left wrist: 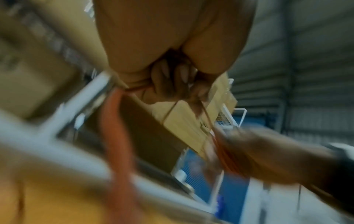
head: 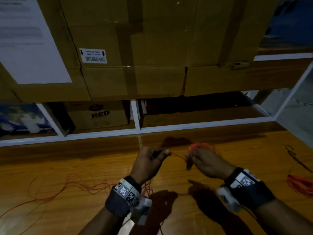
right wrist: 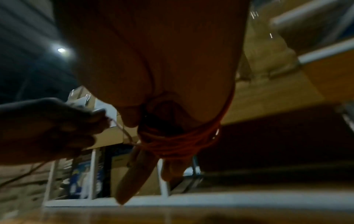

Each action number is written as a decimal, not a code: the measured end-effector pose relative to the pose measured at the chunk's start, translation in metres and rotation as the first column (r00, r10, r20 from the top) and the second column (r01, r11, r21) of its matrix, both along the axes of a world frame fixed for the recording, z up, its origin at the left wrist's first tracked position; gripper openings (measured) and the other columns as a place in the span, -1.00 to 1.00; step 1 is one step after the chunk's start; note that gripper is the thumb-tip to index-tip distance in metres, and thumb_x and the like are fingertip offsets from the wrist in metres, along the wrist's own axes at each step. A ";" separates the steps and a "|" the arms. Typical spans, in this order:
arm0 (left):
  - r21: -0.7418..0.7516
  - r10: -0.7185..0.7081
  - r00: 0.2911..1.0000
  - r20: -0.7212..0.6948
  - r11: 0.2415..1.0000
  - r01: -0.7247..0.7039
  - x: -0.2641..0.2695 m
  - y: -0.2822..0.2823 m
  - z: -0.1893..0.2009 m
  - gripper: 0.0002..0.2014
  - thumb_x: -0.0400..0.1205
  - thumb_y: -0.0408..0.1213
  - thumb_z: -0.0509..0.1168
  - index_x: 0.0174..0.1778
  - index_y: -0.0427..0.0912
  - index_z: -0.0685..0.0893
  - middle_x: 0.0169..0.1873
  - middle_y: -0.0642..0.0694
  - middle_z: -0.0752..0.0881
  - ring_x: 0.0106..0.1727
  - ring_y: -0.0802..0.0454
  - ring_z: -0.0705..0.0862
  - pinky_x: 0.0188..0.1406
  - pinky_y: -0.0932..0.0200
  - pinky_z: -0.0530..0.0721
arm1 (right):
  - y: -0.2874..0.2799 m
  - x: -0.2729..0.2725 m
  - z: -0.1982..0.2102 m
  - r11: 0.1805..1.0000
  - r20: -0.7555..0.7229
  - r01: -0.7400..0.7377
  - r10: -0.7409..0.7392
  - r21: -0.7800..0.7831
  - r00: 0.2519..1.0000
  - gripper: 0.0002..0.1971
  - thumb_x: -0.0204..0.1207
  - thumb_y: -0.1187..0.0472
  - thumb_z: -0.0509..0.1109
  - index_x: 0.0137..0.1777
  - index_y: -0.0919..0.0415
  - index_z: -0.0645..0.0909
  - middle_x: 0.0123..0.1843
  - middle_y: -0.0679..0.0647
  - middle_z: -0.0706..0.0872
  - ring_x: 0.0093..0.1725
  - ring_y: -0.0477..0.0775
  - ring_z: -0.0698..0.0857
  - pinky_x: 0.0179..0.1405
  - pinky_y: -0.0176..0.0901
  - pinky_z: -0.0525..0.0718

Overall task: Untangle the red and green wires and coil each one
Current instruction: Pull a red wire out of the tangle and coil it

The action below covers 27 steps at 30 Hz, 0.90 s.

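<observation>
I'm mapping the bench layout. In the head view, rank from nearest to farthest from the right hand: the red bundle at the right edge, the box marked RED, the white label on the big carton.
From the right hand:
1. Red bundle, right, on the tabletop.
2. Box marked RED, left, lower shelf.
3. White label, upper left, on the carton.

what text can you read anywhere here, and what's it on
"RED": printed in black on the small cardboard box on the lower shelf; the logo above the word is too dark to read.
White sticker on the big cardboard box: upside down with two arrows, print too blurred to read.
White sheet at upper left: lines of print, blurred.
Square coded markers on the wrist bands: patterns, no words.
Both wrist views: nothing readable.
</observation>
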<state>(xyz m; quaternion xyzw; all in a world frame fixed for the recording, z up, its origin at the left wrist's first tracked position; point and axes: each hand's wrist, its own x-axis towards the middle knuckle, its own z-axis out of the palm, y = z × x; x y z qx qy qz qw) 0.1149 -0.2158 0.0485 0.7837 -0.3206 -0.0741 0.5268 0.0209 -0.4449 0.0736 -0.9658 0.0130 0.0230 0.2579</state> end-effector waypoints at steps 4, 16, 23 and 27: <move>0.092 -0.066 0.989 0.136 0.994 0.054 0.012 0.003 0.023 -0.74 0.74 -0.05 0.36 -0.29 0.28 0.68 -0.55 0.22 0.59 -0.53 0.22 0.48 -0.49 0.15 0.44 | 0.037 -0.010 -0.019 0.895 -0.164 -0.132 0.220 0.427 0.962 -0.43 0.80 -0.25 -0.01 -0.11 0.00 0.76 -0.19 0.04 0.85 -0.03 -0.06 0.79 0.23 0.12 0.66; -0.150 -0.284 0.958 0.028 0.947 0.285 0.029 -0.024 0.044 -0.83 0.75 -0.25 0.37 0.02 -0.18 0.88 -0.33 -0.20 0.75 -0.40 -0.10 0.65 -0.46 0.04 0.58 | 0.073 -0.006 0.016 0.096 -0.013 -0.034 0.450 0.995 0.893 -0.53 0.79 -0.08 0.11 0.01 0.31 0.64 -0.27 0.13 0.80 0.14 0.39 0.63 0.25 0.10 0.63; -0.375 -0.347 0.857 -0.382 0.905 0.199 -0.003 -0.028 0.012 -0.75 0.72 -0.01 0.33 -0.11 -0.05 0.83 -0.52 -0.04 0.45 -0.54 0.08 0.28 -0.50 0.14 0.20 | 0.056 0.006 0.082 -0.233 0.198 -0.215 -0.093 0.949 0.976 -0.46 0.76 -0.15 0.03 -0.07 0.16 0.75 -0.20 0.11 0.78 0.15 0.20 0.80 0.02 0.11 0.77; -0.372 -0.340 0.825 -0.452 0.912 0.172 -0.021 -0.031 -0.003 -0.72 0.73 -0.08 0.36 0.07 -0.22 0.85 -0.53 -0.06 0.46 -0.52 0.02 0.23 -0.48 0.12 0.19 | 0.040 0.021 0.100 -0.251 0.235 -0.349 -0.393 0.903 0.889 -0.53 0.82 -0.08 0.01 0.01 0.23 0.62 -0.04 0.18 0.84 0.28 0.17 0.78 0.24 -0.05 0.77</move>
